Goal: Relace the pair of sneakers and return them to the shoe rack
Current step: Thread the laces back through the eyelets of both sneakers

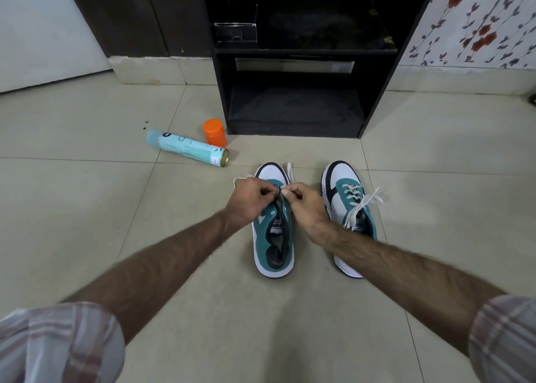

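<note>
Even, soft indoor light — moderately bright, no hard glare. Floor tiles (87, 197) carry faint sheen, broad pale reflection at middle right. Shadows weak and diffuse, thin dark edge under sneakers (274, 263). Black shoe rack (295, 92) interior very dim, detail inside upper shelf hard to read. Wide-angle distortion — walls and tile lines bow toward frame edges. Sleeves (58, 345) at lower corners blurred; centre sharp.

Two sneakers (274, 226) (349, 208), centre frame: teal, white and black, with white laces (364, 204). Left of centre: pale blue spray can (187, 148), orange cap (215, 133). Upper centre: black shoe rack (301, 63). Upper right: red floral wallpaper (478, 20). Beige floor tiles (87, 194); striped sleeves (58, 345).
</note>
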